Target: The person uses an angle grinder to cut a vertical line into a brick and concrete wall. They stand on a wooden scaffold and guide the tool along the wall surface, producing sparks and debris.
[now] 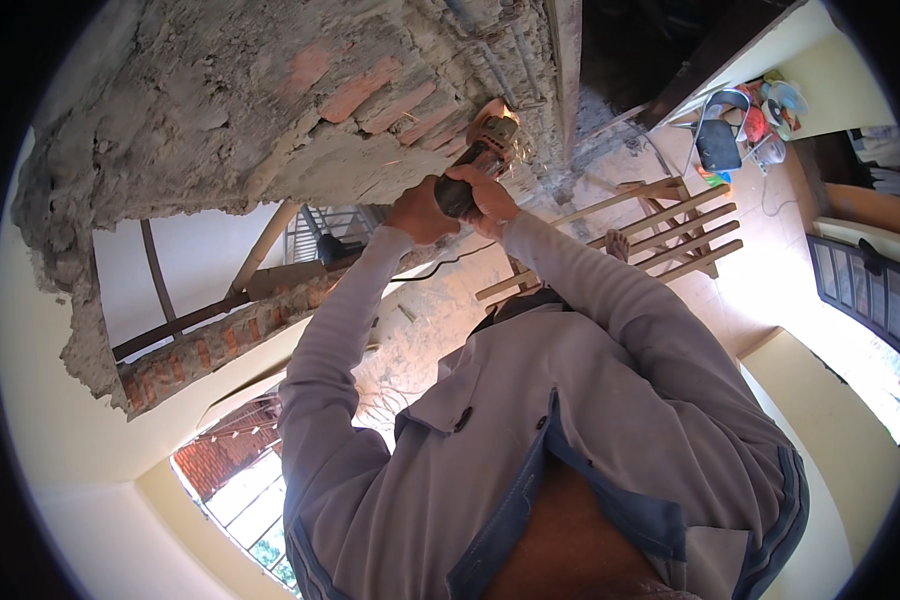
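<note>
Both my hands are raised in front of me and wrapped around an angle grinder (482, 160). My left hand (422, 212) grips the rear of its dark body, and my right hand (488, 198) closes round it from the other side. The grinder's head is up against the broken wall (340, 90), beside exposed steel bars (495, 75). Orange sparks and a glow show at the disc, so its exact contact with the metal is hard to make out. A black cord (445, 264) trails away below my hands.
A wooden slatted stand (670, 225) is below me, with a bare foot on it. Left of my arms, a ragged wall opening has a brick lower edge (205, 345). A dark-seated chair (718, 143) and colourful household items (760, 120) stand at the far right.
</note>
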{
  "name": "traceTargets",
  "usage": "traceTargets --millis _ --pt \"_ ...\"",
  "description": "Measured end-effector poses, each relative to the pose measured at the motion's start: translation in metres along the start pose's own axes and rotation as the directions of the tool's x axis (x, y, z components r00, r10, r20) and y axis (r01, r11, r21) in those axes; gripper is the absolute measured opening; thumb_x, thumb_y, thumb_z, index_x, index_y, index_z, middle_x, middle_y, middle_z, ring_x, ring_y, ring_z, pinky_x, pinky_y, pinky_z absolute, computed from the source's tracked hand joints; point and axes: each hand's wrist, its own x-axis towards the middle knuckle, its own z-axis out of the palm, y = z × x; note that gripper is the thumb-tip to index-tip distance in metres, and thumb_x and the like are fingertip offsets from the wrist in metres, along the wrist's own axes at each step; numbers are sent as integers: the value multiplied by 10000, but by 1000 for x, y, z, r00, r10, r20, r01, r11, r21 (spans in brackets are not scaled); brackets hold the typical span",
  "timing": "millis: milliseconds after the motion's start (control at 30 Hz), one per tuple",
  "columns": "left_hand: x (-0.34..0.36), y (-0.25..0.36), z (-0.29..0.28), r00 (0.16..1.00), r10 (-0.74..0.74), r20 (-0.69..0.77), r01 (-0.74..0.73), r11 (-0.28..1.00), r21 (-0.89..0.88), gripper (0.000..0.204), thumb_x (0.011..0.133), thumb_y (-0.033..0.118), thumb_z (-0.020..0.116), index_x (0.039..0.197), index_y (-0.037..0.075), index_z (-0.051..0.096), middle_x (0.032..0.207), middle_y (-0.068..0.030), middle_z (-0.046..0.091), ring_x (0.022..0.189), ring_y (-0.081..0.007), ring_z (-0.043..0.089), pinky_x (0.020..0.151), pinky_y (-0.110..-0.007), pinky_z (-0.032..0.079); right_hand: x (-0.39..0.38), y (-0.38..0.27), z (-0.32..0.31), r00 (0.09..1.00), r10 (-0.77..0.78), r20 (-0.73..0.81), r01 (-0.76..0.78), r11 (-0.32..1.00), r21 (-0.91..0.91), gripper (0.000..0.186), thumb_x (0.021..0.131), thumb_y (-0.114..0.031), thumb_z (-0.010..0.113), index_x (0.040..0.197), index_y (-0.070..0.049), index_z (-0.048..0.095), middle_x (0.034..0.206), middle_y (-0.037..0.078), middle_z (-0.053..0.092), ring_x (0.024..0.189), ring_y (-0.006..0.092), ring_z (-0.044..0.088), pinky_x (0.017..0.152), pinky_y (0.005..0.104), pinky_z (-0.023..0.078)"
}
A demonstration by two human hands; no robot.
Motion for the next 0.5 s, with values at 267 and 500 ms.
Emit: traceTargets --millis 267,500 --pt "-2 2 -2 1000 -7 -2 7 1000 6 893 592 268 865 1363 13 493 1195 -227 667 1106 -360 659 946 -420 528 -2 -2 -2 999 -12 48 12 1000 -11 268 823 -190 788 1024 -71 656 900 57 696 716 180 707 603 328 604" --pt "-2 2 -2 1000 -1 0 1 1000 -2 872 598 257 859 1352 8 499 1183 -226 672 1090 -359 666 939 -418 534 -1 -2 -2 1000 7 12 -7 1000 -13 281 820 -187 790 1031 -69 648 907 62 700 718 179 712 611 330 610"
